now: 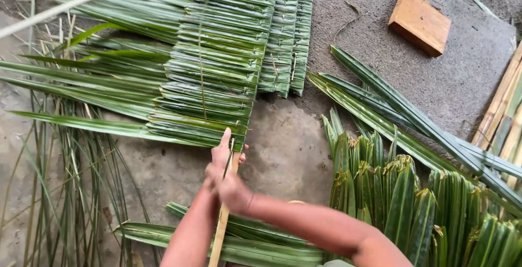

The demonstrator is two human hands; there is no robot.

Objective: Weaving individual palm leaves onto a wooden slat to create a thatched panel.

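Palm-leaf thatch panel [217,55], rows of folded green leaflets pinned along a rod, lies flat on the concrete floor [288,147], stretching from twelve o'clock down to the centre of the view, its long loose leaf ends fanning out toward nine o'clock. A heap of folded leaflets [413,207] waits at four o'clock, with long uncut fronds [391,109] lying above it and a wooden block [419,21] near one o'clock. More green leaves [250,240] rest at six o'clock beneath the worker's forearms. A thin bamboo slat [222,229] runs from the bottom edge up to the panel's near end. Both hands meet there: the left hand [223,147] has its fingers extended along the slat against the last leaflet, while the right hand [234,191] is closed around the slat just below. The work appears to be at the point of seating a leaflet on the slat at the panel's growing end. The next move would seem to call for folding it tight and pinning it flush with its neighbours.
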